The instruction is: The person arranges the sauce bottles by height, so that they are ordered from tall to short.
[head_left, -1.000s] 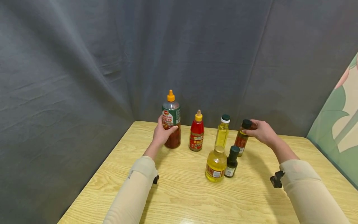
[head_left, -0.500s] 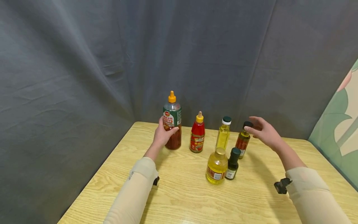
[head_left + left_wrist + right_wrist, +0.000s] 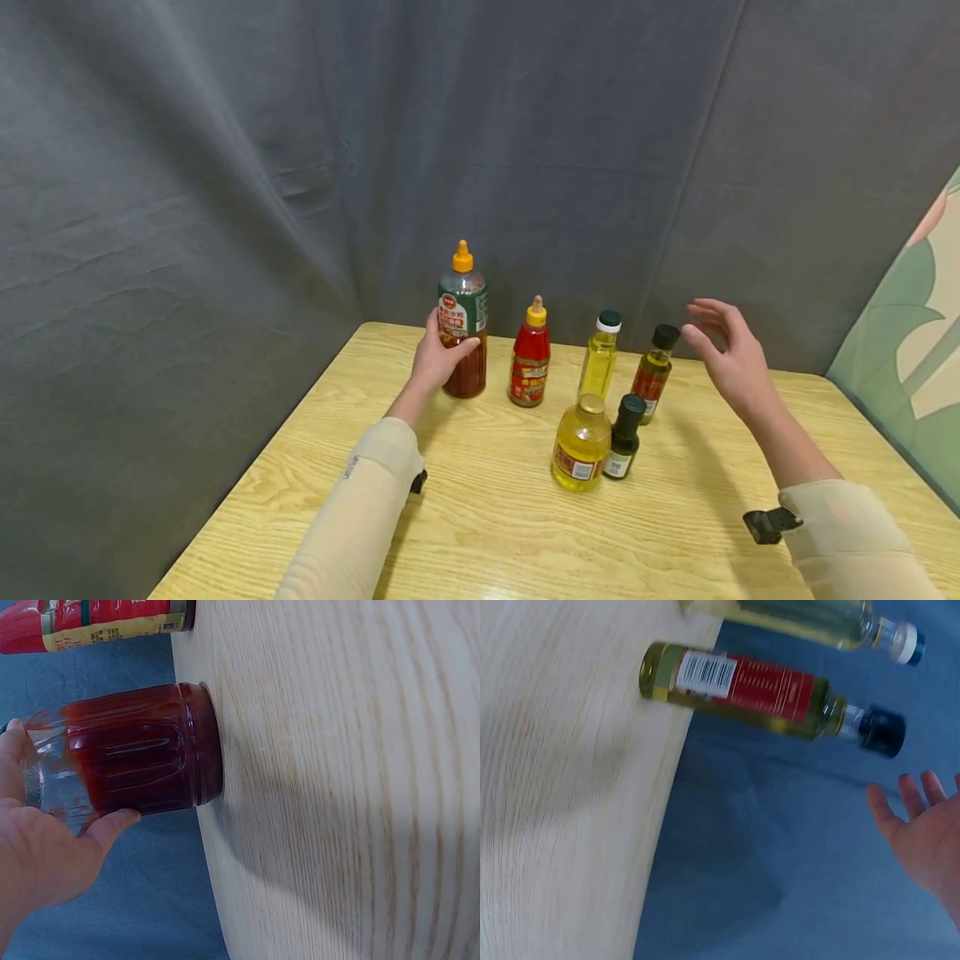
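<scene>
My left hand (image 3: 437, 357) grips a tall sauce bottle (image 3: 467, 367) with an orange nozzle cap and green label, upright on the table. In the left wrist view, the thumb and fingers wrap the bottle's side (image 3: 142, 750), dark red sauce inside. My right hand (image 3: 731, 358) hovers in the air, fingers loosely bent, holding nothing. Just left of it stands an oil bottle (image 3: 651, 379) with a black cap and red label, apart from the fingers. The right wrist view shows that oil bottle (image 3: 742, 694) beyond the fingertips.
A red ketchup bottle (image 3: 529, 367) stands right of the sauce bottle. A slim yellow oil bottle (image 3: 597, 362), a round yellow oil bottle (image 3: 582, 442) and a small dark bottle (image 3: 622, 442) stand close together on the wooden table (image 3: 480, 517). A grey curtain (image 3: 525, 150) hangs behind.
My right hand has let go of the black-capped oil bottle and drawn away to the right. The left hand stays on the sauce bottle.
</scene>
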Available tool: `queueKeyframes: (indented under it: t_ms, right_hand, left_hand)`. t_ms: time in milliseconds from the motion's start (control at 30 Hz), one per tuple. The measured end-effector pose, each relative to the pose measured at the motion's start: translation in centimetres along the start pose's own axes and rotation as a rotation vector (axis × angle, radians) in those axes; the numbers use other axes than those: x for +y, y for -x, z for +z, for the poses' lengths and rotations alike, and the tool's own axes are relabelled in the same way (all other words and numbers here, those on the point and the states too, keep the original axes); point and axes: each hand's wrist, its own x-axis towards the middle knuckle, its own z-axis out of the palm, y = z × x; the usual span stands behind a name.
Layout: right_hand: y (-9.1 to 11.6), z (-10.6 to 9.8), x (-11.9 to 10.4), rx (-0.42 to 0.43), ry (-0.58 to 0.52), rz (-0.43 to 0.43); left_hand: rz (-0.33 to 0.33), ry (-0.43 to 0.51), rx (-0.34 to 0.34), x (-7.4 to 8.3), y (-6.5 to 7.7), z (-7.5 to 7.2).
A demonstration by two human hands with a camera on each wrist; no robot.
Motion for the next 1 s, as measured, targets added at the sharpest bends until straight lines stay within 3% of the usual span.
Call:
queueKeyframes:
  t_ms: [233, 400, 733, 1000]
  right_hand:
    - [1.6, 1.9, -3.1, 0.023, -0.086, -0.159]
    - [2.7, 3.5, -5.5, -0.063, -0.102, -0.216]
    - [3.8, 6.2, -7.2, -0.383, 0.276, -0.232]
    - [4.0, 7.4, -7.1, -0.459, 0.426, -0.181]
  left_hand:
    - [0.006, 0.003, -0.003, 0.1, 0.0, -0.1]
    - [-0.008, 0.012, -0.004, 0.2, -0.1, -0.2]
    - [-0.001, 0.013, -0.006, 0.2, 0.1, -0.2]
    - [-0.002, 0.006, -0.005, 0.1, 0.2, -0.1]
